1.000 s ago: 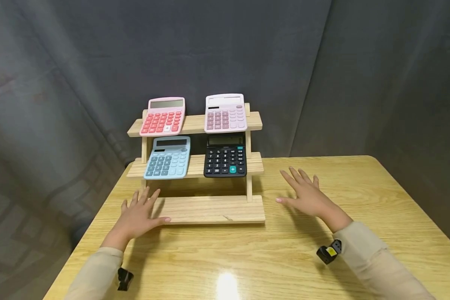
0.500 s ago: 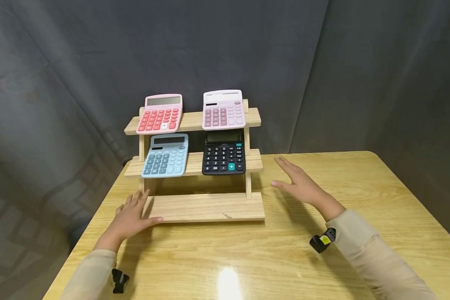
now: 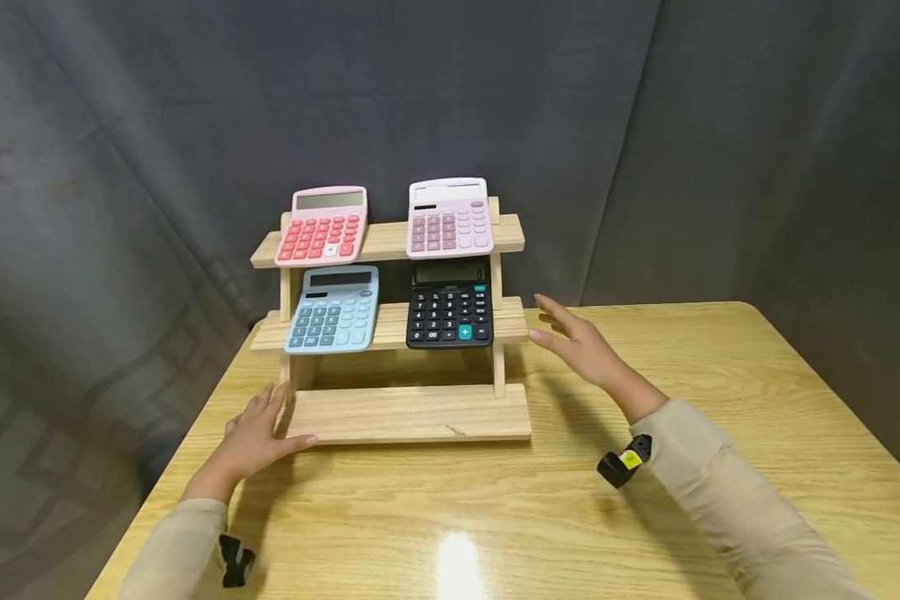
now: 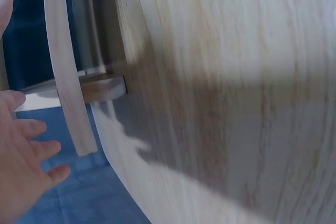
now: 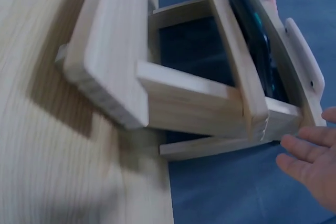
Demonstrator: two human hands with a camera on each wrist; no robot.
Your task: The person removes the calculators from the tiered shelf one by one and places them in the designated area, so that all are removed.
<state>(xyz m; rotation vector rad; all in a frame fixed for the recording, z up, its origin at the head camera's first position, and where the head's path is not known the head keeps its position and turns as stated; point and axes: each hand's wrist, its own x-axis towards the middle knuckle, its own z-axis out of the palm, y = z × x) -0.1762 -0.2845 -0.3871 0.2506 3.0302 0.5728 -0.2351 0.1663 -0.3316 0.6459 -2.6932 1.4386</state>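
Observation:
A three-tier wooden display rack (image 3: pixel 405 415) stands on the table. Its top tier bears a pink calculator (image 3: pixel 321 225) at left and a pale purple one (image 3: pixel 450 218) at right. On the middle tier lean a light blue calculator (image 3: pixel 333 310) and a black calculator (image 3: pixel 450 307). My left hand (image 3: pixel 251 433) is at the left end of the bottom board, fingers spread, thumb along its front edge. My right hand (image 3: pixel 588 350) is by the right end of the middle board, fingers extended toward it. In the right wrist view, its fingertips (image 5: pixel 291 142) come near the rack's side.
The wood-grain table (image 3: pixel 720 400) extends to the right of the rack and in front of it. A dark grey curtain (image 3: pixel 532 125) hangs close behind. Each wrist wears a small black camera, such as the right one (image 3: pixel 624 461).
My right hand has moved left and away from me, up to the rack's right side. My left hand has shifted slightly left along the bottom board's end. The calculators stay in place.

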